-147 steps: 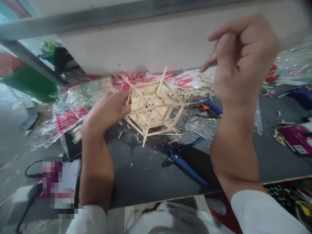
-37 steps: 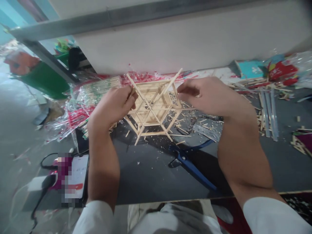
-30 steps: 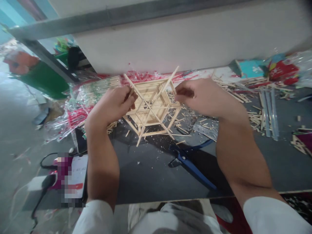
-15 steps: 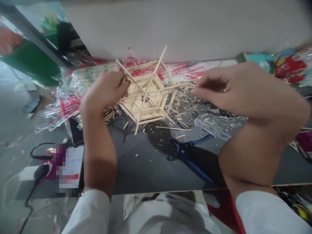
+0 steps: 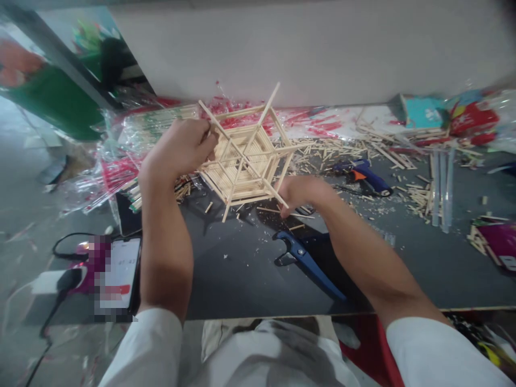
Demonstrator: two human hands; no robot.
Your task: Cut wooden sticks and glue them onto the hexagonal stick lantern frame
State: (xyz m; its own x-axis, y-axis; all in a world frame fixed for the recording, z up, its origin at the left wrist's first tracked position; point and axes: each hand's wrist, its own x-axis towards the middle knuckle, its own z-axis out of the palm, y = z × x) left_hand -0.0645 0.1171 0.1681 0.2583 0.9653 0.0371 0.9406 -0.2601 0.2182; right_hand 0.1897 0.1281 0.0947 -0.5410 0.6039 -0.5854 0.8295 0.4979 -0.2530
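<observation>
My left hand (image 5: pixel 181 145) is closed in a pinch on the left side of a six-sided frame of thin wooden sticks (image 5: pixel 244 158), with spokes crossing at its middle. The frame is held tilted above the dark table. My right hand (image 5: pixel 302 194) reaches in low at the frame's lower right, with one spoke passing in front of its fingers. Its fingers are bent downward and drawn together, close to a thin loose stick (image 5: pixel 264 209) on the table. What they hold, if anything, is hidden. Blue-handled cutters (image 5: pixel 300 251) lie just below this hand.
A blue glue gun (image 5: pixel 368 177) lies among stick offcuts (image 5: pixel 338 148). Clear glue sticks (image 5: pixel 442 188) are to the right. Plastic-wrapped sticks (image 5: pixel 116 166) stand at left, above a phone (image 5: pixel 123 274) and plugged-in cables. A wall panel (image 5: pixel 282 54) rises behind.
My right hand has come down and left, from the air right of the frame to its lower right edge. My left hand keeps its grip on the stick frame. The glue gun is now uncovered.
</observation>
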